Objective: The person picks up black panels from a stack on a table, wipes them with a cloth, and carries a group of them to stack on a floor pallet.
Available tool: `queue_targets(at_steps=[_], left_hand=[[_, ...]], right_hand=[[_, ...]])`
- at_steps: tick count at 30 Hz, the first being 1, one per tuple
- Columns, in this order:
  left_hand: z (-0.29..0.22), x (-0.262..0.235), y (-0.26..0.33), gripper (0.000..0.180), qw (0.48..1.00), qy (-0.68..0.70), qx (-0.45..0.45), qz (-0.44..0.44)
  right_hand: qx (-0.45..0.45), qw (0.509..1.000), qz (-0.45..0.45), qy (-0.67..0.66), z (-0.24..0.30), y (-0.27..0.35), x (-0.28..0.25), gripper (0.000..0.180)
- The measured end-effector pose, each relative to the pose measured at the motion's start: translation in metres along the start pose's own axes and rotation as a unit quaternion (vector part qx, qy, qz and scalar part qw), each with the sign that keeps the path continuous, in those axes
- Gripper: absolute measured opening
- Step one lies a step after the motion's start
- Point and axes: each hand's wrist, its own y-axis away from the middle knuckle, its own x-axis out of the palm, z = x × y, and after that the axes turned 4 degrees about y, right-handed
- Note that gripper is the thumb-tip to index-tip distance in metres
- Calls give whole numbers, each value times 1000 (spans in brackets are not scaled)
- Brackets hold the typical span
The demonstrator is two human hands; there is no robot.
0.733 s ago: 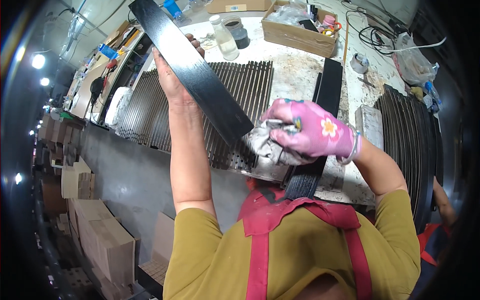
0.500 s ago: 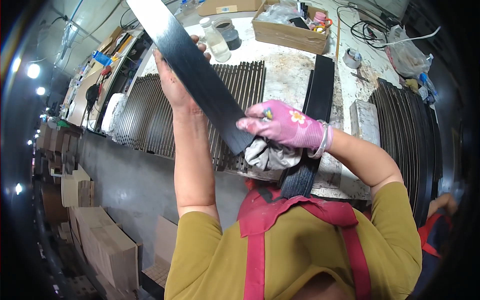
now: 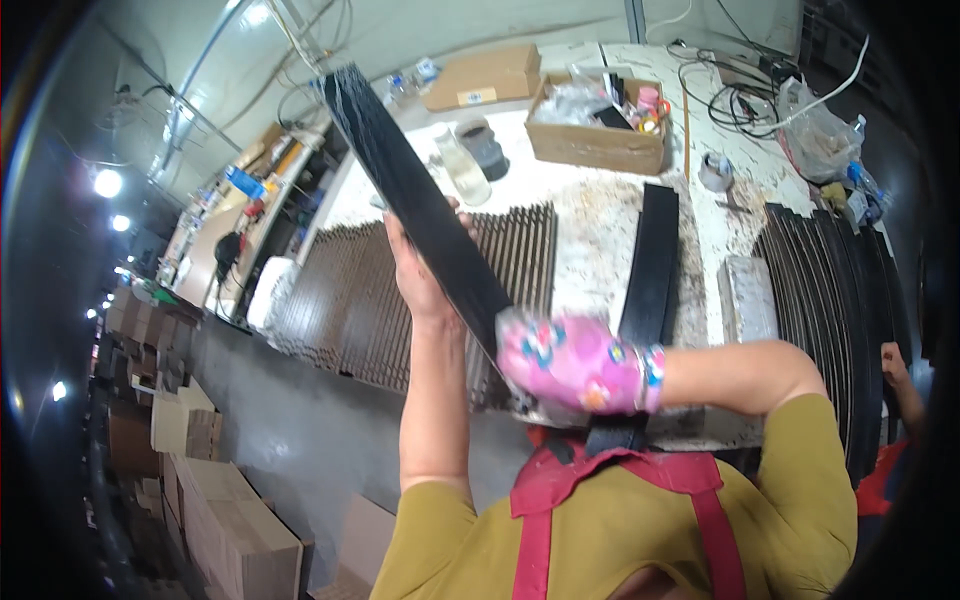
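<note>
My bare left hand [image 3: 420, 280] is wrapped round a long, flat black slat [image 3: 420, 205], which it holds tilted above the bench. The slat's far end points up and to the left. At its lower end is my right hand [image 3: 575, 360] in a pink flowered glove, blurred by motion and curled against the slat. The grey cloth held in that glove is now almost wholly hidden under it. More black slats [image 3: 652, 260] lie on the bench just beyond the right hand. A row of dark brown slats [image 3: 350, 285] stretches beneath and left of the left hand.
On the white workbench [image 3: 585, 225] stand a clear bottle [image 3: 462, 168], a jar [image 3: 483, 150] and an open cardboard box [image 3: 600, 145]. Right of these are a tape roll [image 3: 716, 172], a pale block [image 3: 748, 298] and stacked dark slats [image 3: 815, 320]. Another person's hand [image 3: 893, 362] shows far right.
The slat has turned, so its broad face no longer shines. My right hand has moved lower and nearer my body, covering the cloth. The whole view has shifted, with the bench appearing lower.
</note>
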Motion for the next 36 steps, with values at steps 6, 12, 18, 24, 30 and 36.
queue_targets(at_steps=[6,12,18,24,30,36], left_hand=[[-17,10,-8,55,993,37,-93,69],[19,20,0,42,972,34,-229,35],[88,58,30,31,943,-156,-287,70],[128,59,37,63,907,-262,-317,86],[150,54,53,52,915,-327,-221,89],[149,43,67,73,846,-491,-170,125]], right_hand=[[139,941,71,-299,-33,45,-59,17],[341,898,-83,-265,-117,98,-94,25],[446,867,-43,-218,-146,174,-60,29],[485,835,5,-262,-122,178,-40,31],[487,825,25,-285,-122,182,-21,30],[486,839,-14,-243,-121,179,-19,34]])
